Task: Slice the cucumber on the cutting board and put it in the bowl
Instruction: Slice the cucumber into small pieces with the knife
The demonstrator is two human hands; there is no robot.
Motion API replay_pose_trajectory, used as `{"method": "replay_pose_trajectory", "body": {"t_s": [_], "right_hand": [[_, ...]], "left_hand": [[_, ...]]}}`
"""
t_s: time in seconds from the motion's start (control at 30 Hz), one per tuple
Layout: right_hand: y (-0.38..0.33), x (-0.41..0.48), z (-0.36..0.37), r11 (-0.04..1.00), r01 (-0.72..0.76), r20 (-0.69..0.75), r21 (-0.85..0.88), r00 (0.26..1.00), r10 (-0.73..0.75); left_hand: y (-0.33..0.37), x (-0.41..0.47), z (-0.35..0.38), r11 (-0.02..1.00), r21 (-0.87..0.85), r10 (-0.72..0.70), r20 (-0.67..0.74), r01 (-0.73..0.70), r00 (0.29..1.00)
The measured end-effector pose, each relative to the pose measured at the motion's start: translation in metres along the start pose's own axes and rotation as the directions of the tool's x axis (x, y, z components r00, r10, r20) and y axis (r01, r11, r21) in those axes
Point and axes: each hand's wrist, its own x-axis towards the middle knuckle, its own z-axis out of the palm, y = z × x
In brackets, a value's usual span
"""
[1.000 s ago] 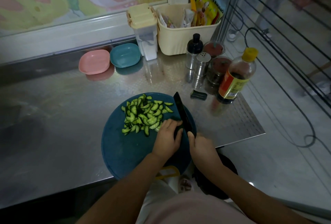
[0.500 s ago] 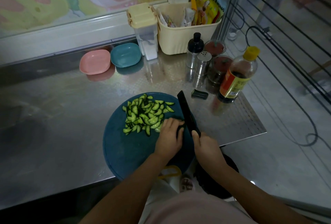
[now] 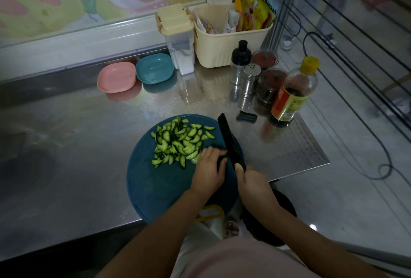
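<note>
**Slicing cucumber on a round board: grip, margins and hidden parts**

The fingers [image 3: 214, 151] of the left hand [image 3: 208, 168] are curled close together. Their tips press down on a dark cucumber stub [image 3: 222, 159] that lies just left of the knife [image 3: 227, 136]. The right hand [image 3: 251, 181] grips the knife with its fingers wrapped round the handle, which they hide. The black blade points far and slightly left over the cutting board [image 3: 155, 188]. A loose pile of cucumber slices [image 3: 178, 142] covers the far middle of the board, and its nearest pieces reach the left hand.

The round blue board overhangs the near edge of the counter [image 3: 77, 144], and its near left part is bare. Open counter spreads wide to the left. It also runs as a band between the board and two bowls at the far wall, a pink bowl [image 3: 116, 76] and a teal bowl [image 3: 154, 67], which stand side by side. To the right, a narrower strip separates the blade from the counter's right edge and corner.

A cream basket [image 3: 229, 42], a lidded container [image 3: 178, 40], a black-capped bottle [image 3: 240, 62], a steel shaker [image 3: 250, 80], two red-topped jars [image 3: 272, 86] and a sauce bottle [image 3: 293, 93] crowd the far right. A small black object [image 3: 246, 117] lies between them and the board.

The stub's length cannot be told beneath the fingers, nor whether the blade's edge touches the board. The forearms cover the board's near right rim.
</note>
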Motion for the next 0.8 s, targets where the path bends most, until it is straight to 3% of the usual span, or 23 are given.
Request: {"method": "replay_pose_trajectory", "body": {"t_s": [0.1, 0.3, 0.4, 0.5, 0.7, 0.8], "right_hand": [[-0.005, 0.003, 0.004, 0.991, 0.108, -0.080, -0.083, 0.990, -0.115], [0.002, 0.005, 0.011, 0.994, 0.044, -0.046, -0.100, 0.998, -0.049], [0.005, 0.005, 0.008, 0.998, -0.004, -0.005, 0.056, 1.000, 0.005], [0.006, 0.003, 0.004, 0.998, -0.034, 0.040, 0.058, 0.999, 0.032], [0.008, -0.001, 0.008, 0.994, 0.091, -0.057, -0.054, 0.994, -0.094], [0.009, 0.000, 0.010, 0.997, 0.076, -0.030, -0.028, 0.997, -0.077]], "left_hand": [[0.000, 0.001, 0.000, 1.000, -0.005, 0.003, -0.004, -0.003, 1.000], [0.002, 0.000, -0.001, 0.999, -0.033, -0.024, 0.028, 0.025, 0.999], [0.002, 0.000, -0.002, 0.999, -0.033, -0.028, 0.028, 0.029, 0.999], [0.001, 0.001, -0.002, 1.000, -0.012, -0.018, 0.023, 0.018, 1.000], [0.000, 0.000, -0.002, 1.000, -0.003, -0.031, 0.039, 0.031, 0.999], [0.001, -0.001, -0.003, 0.999, -0.013, -0.044, 0.046, 0.045, 0.998]]}}
